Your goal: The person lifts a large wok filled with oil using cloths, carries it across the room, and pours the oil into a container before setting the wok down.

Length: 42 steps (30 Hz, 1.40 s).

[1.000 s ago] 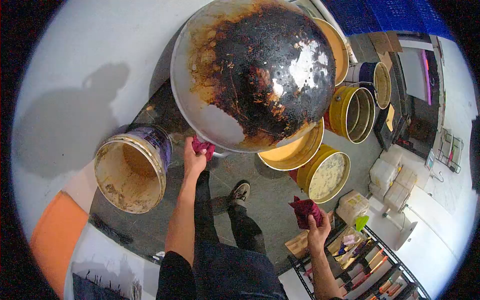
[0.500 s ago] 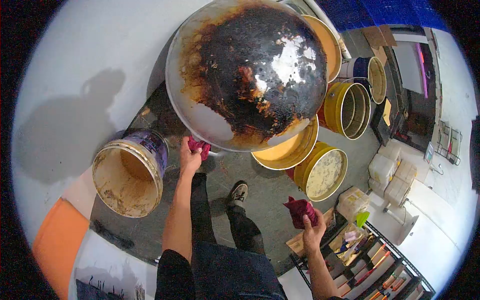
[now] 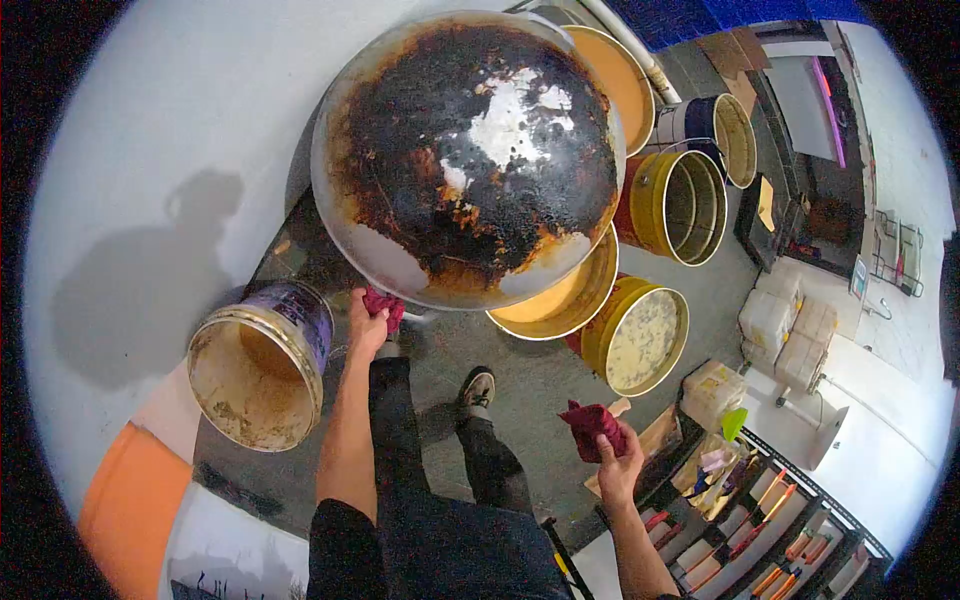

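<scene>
A large round wok [image 3: 400, 170], its outer side scorched black and brown with bare silvery patches, fills the upper middle of the head view. My left hand [image 3: 366, 330] is closed around a dark red cloth [image 3: 386, 308] at the wok's lower left rim. Whether those fingers also grip the rim itself, I cannot tell. Lower right, apart from the wok, my right hand [image 3: 620, 462] is closed on a second crumpled dark red cloth [image 3: 588, 424].
A dirty tipped bucket [image 3: 312, 318] lies left of my left arm. Several yellow drums, among them a mottled-topped one [image 3: 648, 340] and a ribbed one [image 3: 650, 205], crowd the wok's right side. A tool rack [image 3: 800, 490] stands lower right, below white plastic jugs [image 3: 770, 318].
The whole view has shifted slightly, and the wok now appears a little further left. Both hands still hold their cloths, the left one at the rim.
</scene>
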Each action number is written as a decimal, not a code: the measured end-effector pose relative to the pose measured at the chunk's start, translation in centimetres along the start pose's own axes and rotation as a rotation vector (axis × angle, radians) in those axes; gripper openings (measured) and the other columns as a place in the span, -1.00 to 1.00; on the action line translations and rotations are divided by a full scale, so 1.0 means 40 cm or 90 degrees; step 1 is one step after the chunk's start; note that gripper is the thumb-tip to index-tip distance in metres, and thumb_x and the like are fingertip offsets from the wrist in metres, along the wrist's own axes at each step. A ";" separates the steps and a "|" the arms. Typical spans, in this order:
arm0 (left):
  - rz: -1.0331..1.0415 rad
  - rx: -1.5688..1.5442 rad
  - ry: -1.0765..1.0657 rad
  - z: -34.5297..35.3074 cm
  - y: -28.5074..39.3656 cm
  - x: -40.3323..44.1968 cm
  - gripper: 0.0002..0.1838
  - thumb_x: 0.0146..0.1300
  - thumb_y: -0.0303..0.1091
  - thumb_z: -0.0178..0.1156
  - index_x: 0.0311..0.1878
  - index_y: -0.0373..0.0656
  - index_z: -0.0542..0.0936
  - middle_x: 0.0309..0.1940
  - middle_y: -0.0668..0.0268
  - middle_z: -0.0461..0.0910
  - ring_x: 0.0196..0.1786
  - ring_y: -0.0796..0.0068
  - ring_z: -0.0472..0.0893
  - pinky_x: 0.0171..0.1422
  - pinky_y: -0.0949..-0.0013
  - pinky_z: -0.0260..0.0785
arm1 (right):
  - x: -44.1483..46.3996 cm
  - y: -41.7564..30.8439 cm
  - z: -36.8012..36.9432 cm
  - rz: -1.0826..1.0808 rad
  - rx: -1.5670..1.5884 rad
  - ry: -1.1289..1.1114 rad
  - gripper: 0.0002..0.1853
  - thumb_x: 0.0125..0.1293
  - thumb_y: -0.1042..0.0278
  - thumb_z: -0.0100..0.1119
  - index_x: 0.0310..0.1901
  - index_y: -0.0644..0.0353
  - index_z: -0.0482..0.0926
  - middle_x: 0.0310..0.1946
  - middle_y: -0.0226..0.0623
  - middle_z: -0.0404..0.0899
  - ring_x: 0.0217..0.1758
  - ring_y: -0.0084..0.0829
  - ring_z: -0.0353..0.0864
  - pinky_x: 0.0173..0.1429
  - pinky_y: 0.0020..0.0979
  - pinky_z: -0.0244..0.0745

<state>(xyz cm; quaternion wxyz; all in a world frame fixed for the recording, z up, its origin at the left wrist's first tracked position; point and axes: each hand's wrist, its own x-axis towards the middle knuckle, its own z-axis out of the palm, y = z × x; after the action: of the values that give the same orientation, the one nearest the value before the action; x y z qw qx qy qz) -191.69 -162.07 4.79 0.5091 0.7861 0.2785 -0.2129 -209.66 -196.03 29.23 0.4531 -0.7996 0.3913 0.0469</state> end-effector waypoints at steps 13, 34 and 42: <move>-0.016 -0.005 -0.013 0.039 -0.037 0.029 -0.53 0.12 -0.63 0.17 0.11 -0.22 0.30 -0.02 0.11 0.50 0.07 0.23 0.50 0.20 0.23 0.29 | 0.002 0.025 0.000 0.032 -0.027 -0.014 -0.66 0.23 0.44 0.26 0.02 0.34 0.47 -0.17 -0.30 0.58 -0.10 -0.49 0.54 0.06 -0.44 0.44; 0.055 0.005 -0.005 0.051 0.028 -0.031 -0.51 0.15 -0.57 0.18 0.14 -0.26 0.27 -0.04 0.01 0.50 0.05 0.13 0.51 0.18 0.19 0.29 | 0.013 0.053 0.044 0.033 -0.038 -0.039 -0.65 0.25 0.44 0.25 0.04 0.34 0.47 -0.18 -0.31 0.58 -0.12 -0.51 0.56 0.04 -0.45 0.46; 0.080 -0.011 -0.017 0.059 0.003 -0.043 -0.52 0.14 -0.64 0.16 0.13 -0.26 0.27 -0.01 0.06 0.49 0.09 0.20 0.49 0.19 0.22 0.29 | -0.001 0.022 0.073 0.063 -0.009 -0.050 -0.65 0.25 0.41 0.26 0.03 0.35 0.47 -0.18 -0.31 0.58 -0.13 -0.52 0.56 0.02 -0.46 0.47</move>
<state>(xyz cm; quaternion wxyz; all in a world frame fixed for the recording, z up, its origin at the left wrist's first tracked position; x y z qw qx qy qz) -193.03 -164.65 5.01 0.5318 0.7948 0.2236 -0.1885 -209.47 -194.03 26.92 0.4598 -0.7798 0.4119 0.1036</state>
